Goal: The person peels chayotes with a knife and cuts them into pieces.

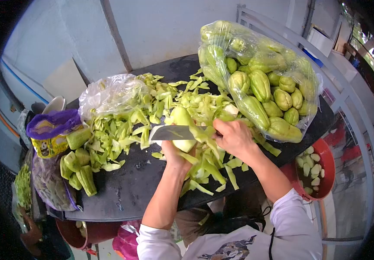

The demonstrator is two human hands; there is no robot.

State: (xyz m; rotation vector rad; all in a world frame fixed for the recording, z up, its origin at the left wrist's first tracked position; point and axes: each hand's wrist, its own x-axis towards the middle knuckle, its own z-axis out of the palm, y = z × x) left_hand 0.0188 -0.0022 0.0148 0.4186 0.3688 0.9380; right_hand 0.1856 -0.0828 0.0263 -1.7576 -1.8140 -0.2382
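You can read no word, brand or number here. The nearest thing to legible is the bright yellow label [48,142] on the purple mesh bag [53,178] at the left end of your table: you can make out dark marks and a printed figure on it, but the marks are too small and blurred for you to read. On the front of your white shirt [297,225], you see a dark printed design [231,249], partly cut off at the bottom edge of your view, with no lettering you can make out.
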